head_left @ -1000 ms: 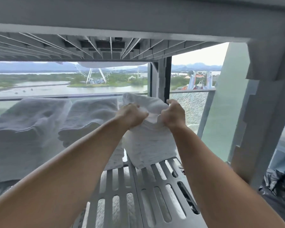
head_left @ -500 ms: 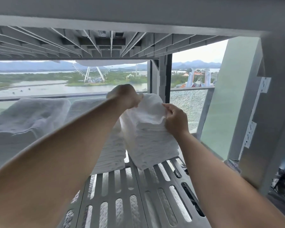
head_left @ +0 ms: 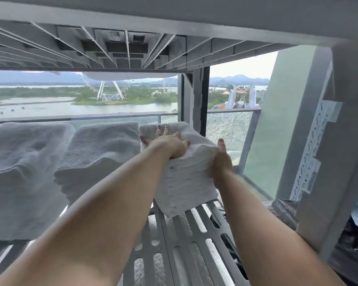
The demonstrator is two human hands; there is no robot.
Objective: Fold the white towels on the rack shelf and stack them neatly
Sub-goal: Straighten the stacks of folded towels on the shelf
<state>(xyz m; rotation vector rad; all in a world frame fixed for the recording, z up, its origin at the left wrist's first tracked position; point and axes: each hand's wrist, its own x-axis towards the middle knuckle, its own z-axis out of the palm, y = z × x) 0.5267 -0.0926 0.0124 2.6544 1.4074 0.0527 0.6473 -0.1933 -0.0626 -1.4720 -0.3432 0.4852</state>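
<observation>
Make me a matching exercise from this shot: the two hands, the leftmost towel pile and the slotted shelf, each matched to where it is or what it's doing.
Things:
1. left hand
2. right hand
3. leftmost towel pile
4. slotted shelf

States:
A. untouched, far from both hands
B. flat on top of the right stack
C. grey, under the stacks
D. against that stack's right side

Pairs: 1-B, 2-D, 3-A, 4-C
</observation>
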